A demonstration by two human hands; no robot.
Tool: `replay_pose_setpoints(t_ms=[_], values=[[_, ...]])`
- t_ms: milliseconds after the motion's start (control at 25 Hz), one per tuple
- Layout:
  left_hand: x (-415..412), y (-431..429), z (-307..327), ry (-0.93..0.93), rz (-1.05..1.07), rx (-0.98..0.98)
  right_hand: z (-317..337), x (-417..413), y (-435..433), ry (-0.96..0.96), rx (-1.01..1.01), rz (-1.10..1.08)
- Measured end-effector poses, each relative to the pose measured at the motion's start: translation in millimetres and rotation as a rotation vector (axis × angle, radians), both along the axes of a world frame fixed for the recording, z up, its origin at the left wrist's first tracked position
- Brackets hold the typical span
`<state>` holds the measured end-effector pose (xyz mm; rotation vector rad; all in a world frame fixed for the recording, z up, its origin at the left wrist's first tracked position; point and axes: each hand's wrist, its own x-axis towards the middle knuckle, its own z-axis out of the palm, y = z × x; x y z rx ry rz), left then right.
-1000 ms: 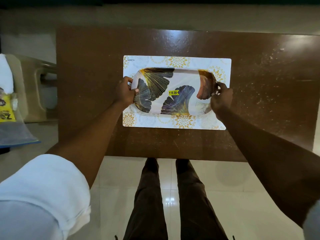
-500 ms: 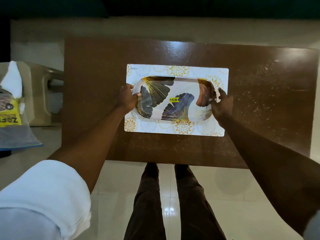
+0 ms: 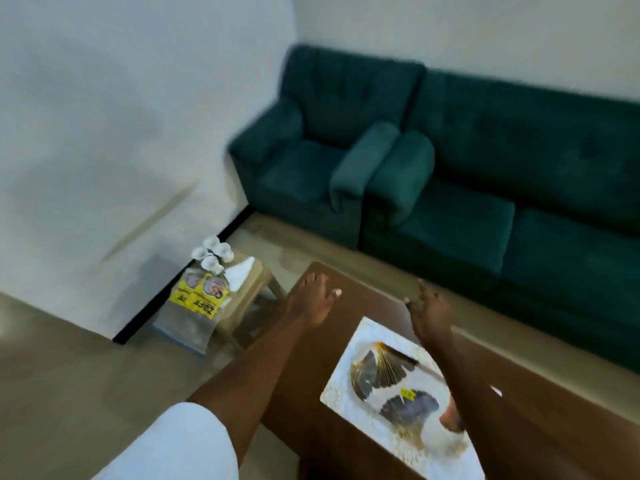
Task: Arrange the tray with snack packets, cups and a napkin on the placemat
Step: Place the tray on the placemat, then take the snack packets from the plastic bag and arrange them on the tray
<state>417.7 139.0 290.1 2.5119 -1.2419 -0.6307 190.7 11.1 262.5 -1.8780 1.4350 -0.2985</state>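
Observation:
The leaf-patterned tray [image 3: 398, 389] with a yellow price sticker lies on the white floral placemat [image 3: 337, 393] on the brown table [image 3: 554, 410]. My left hand [image 3: 311, 299] hovers over the table's far left corner, fingers relaxed, holding nothing. My right hand [image 3: 429, 313] is raised beyond the placemat, fingers spread and empty; its forearm crosses the tray's right side. On a beige stool [image 3: 249, 292] to the left sit yellow snack packets [image 3: 201, 294], several white cups [image 3: 211, 254] and a white napkin [image 3: 240, 271]. The frame is blurred.
A dark green armchair [image 3: 311, 150] and a matching sofa [image 3: 519, 168] stand behind the table against the white wall. A clear plastic bag [image 3: 187, 327] lies on the floor by the stool. Tiled floor lies to the left.
Both hands have let go of the tray and lifted away from it. The view has swung up and left, bringing the stool with its packets, cups and napkin into sight.

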Motion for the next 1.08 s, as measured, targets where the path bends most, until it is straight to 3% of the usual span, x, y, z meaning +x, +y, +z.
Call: replay_pose_setpoints(t_ms=[200, 520, 840, 1080], values=[[34.2, 63.5, 133.2, -0.055, 0.166, -0.147, 149.0, 110.1, 49.6, -0.159, -0.048, 0.267], [192.3, 235.2, 266.2, -0.138, 0.548, -0.349, 290.6, 260.1, 128.1, -0.249, -0.219, 0.468], [324.6, 360.9, 243.3, -0.062, 0.650, -0.371, 293.5, 390.9, 223.3, -0.249, -0.254, 0.572], [367.9, 335.2, 194.3, 0.080, 0.587, -0.353, 255.6, 453.2, 241.6, -0.146, -0.224, 0.587]])
